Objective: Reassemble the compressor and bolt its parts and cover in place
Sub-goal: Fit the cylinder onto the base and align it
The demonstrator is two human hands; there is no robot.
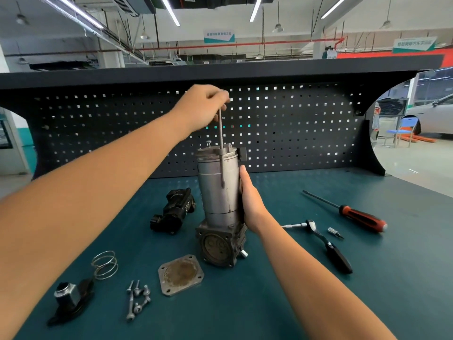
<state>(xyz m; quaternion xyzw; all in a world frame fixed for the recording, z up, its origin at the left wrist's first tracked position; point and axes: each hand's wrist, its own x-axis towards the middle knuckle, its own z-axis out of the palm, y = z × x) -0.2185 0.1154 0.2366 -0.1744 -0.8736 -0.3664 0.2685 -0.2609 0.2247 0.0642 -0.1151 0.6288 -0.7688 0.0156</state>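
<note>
The grey compressor (215, 192) stands upright on the bench, cylinder on top and square base facing me. My right hand (250, 200) grips its right side. Above it, my left hand (203, 106) pinches the head of a long bolt (221, 146). The bolt hangs straight down through a lug at the top of the cylinder and runs along its front. A square metal cover plate (181, 275) lies flat in front of the base. Several loose bolts (137, 299) lie to its left.
A black valve block (172, 212) lies left of the compressor. A wire spring (105, 265) and a black part with a metal fitting (69, 299) sit at the near left. A ratchet (323, 241), a bit (335, 233) and a red-handled screwdriver (350, 212) lie to the right. A pegboard (294, 128) backs the bench.
</note>
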